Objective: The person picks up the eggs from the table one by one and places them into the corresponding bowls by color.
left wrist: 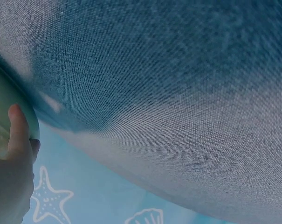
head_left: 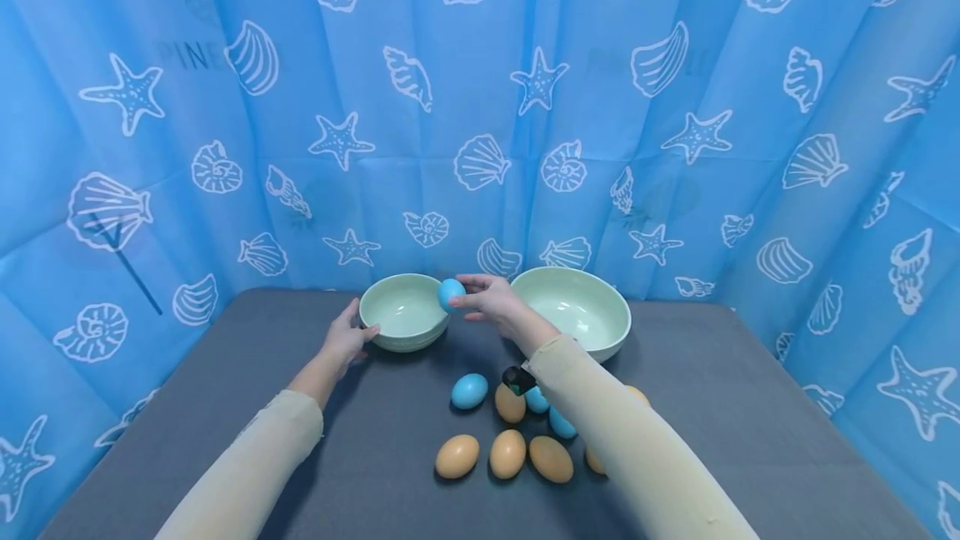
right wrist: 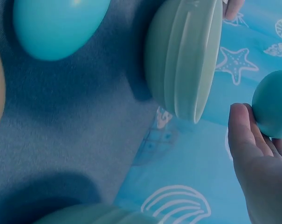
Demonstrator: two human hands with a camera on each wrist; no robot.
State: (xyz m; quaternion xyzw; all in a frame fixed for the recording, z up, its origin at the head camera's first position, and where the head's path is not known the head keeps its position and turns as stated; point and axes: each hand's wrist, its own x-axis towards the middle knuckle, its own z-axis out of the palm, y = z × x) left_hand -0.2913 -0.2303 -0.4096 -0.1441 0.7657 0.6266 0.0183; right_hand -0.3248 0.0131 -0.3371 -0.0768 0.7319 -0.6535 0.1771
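Up at the right rim of the smaller pale green bowl, my right hand pinches a blue egg between thumb and fingertips. The right wrist view shows this egg raised off the table, beyond the bowl's rim. My left hand holds the smaller bowl by its left side, thumb along the outer wall. The left wrist view has the thumb lying straight against that wall, other fingers mostly hidden. Under my right forearm stands the larger pale green bowl, partly covered by the sleeve.
Nearer me on the grey cloth lie a blue egg and several brown eggs, one brown egg at the front left. More blue and brown eggs are partly hidden under my right sleeve. A blue shell-patterned curtain hangs behind the table.
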